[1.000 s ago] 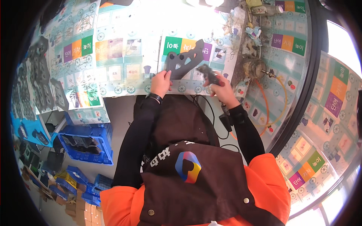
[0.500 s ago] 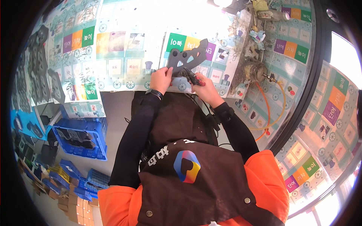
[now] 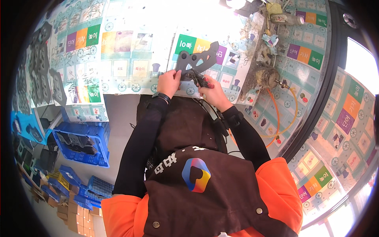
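My left hand (image 3: 169, 82) grips the lower left edge of a flat dark grey part with several holes (image 3: 198, 59), held over the table covered in colourful printed sheets (image 3: 126, 59). My right hand (image 3: 213, 91) holds a small dark hand tool with red on it (image 3: 200, 79), its tip against the part's lower edge. A black cord (image 3: 213, 114) runs from the tool down past my right forearm. Both forearms wear black sleeves over a brown apron.
A blue crate with dark parts (image 3: 81, 142) stands at my left, with more blue crates (image 3: 79, 185) below it. Rows of dark parts (image 3: 39, 71) lie on the left. A cluttered, dirty spot with an orange hose (image 3: 276, 114) sits to the right.
The dark part has been lifted and turned upward. My right hand has moved left to bring the tool against the part's lower edge, beside my left hand.
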`<state>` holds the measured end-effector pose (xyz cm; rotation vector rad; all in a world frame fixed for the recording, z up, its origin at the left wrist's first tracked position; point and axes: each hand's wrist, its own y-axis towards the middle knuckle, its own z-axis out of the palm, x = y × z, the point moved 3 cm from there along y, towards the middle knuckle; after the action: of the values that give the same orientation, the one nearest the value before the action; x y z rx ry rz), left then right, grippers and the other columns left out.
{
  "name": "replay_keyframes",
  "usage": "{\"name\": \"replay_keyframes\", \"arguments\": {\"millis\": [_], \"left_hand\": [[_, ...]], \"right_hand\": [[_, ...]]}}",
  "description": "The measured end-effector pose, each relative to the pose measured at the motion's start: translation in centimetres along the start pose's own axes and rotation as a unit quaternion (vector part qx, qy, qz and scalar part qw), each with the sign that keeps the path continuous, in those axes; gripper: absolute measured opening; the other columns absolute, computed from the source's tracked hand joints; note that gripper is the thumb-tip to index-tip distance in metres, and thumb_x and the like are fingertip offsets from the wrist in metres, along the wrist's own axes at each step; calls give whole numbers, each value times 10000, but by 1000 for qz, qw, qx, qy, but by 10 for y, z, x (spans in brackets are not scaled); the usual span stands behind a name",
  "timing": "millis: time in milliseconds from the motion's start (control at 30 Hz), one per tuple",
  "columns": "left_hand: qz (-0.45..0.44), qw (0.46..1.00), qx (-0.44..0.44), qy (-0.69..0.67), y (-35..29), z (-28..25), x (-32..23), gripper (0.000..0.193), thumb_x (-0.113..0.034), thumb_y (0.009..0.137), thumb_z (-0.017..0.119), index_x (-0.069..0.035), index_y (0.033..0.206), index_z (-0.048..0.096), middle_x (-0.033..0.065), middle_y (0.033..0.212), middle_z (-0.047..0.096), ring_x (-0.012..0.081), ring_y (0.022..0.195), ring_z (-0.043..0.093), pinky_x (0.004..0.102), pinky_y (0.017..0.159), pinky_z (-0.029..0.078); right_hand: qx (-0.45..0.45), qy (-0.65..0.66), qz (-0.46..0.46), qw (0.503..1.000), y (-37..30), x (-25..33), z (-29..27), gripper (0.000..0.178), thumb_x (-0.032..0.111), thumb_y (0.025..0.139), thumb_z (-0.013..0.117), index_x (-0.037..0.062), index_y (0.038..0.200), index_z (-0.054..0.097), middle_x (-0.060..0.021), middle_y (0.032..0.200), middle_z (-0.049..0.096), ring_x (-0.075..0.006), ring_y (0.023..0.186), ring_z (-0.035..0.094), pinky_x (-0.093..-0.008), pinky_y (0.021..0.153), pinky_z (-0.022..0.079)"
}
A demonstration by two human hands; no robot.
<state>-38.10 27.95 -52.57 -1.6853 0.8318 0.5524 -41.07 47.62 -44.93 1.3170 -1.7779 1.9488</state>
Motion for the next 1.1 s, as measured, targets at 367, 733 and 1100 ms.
{"name": "replay_keyframes", "arguments": {"millis": [367, 733, 1100], "left_hand": [[3, 1000, 12, -3, 2, 3, 4, 388, -325, 1036, 615, 17, 858, 665, 97, 650, 692, 175, 535, 699, 315, 500, 532], [-11, 1000, 9, -12, 2, 4, 2, 399, -319, 1028, 605, -4, 785, 641, 104, 613, 684, 215, 514, 699, 353, 530, 535], [-15, 999, -7, -33, 2, 4, 4, 373, -285, 1016, 621, 17, 798, 648, 113, 627, 693, 213, 510, 699, 342, 514, 540]], "right_hand": [[-3, 7, 13, 1000, -2, 6, -6, 161, -21, 803, 605, 11, 960, 595, -44, 819, 609, -135, 696, 586, -280, 638, 461], [-32, 12, 18, 999, -5, 5, -19, 151, -15, 810, 608, 20, 956, 596, -34, 774, 595, -127, 679, 574, -288, 620, 455], [-77, 11, 69, 995, -7, 19, -42, 130, -15, 816, 613, 7, 942, 592, -42, 775, 601, -122, 670, 568, -292, 626, 464]]}}
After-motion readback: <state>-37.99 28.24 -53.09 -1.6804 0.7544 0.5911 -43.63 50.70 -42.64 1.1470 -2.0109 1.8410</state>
